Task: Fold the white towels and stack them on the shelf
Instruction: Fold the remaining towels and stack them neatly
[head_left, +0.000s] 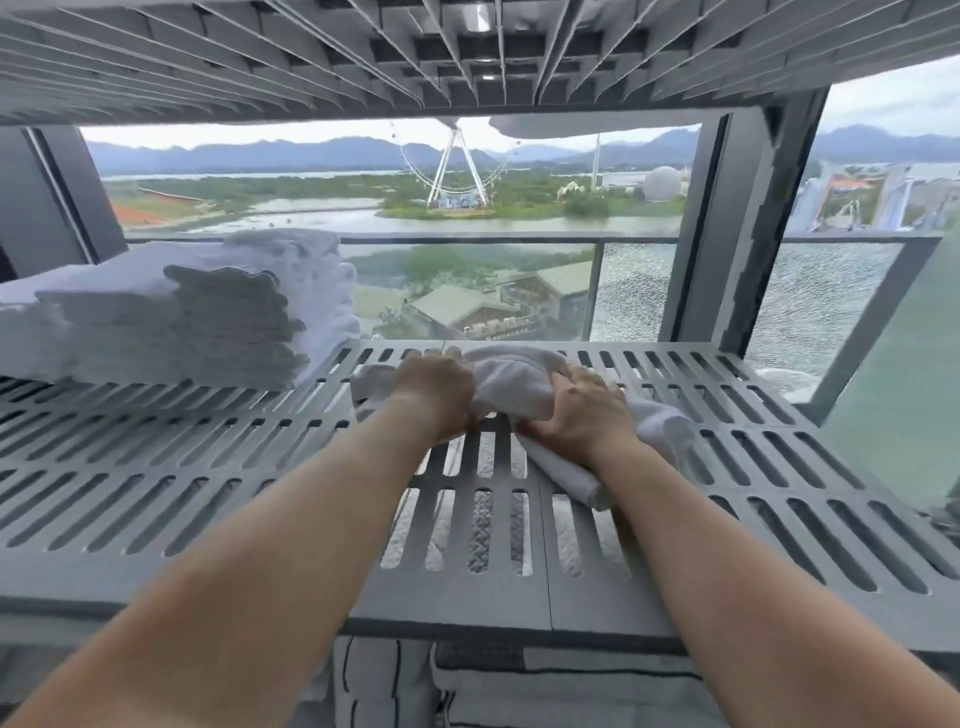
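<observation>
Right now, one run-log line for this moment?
step: folding | left hand, right hand: hold bunched towel on shelf | folded stack: shelf's left

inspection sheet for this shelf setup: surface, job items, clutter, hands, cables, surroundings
surface: grey slotted shelf, level; its gaps show through to what lies below
job's things: stack of folded towels on the shelf's left side; one loose towel, bunched and not yet folded, mid-shelf
clutter: nothing seen on the shelf; striped fabric sits below it
grippers: left hand grips the loose towel's bunched part; right hand lies on the towel, grip unclear
cables: nothing seen
surroundings: upper shelf close overhead; window behind, with water and a big wheel outside
</observation>
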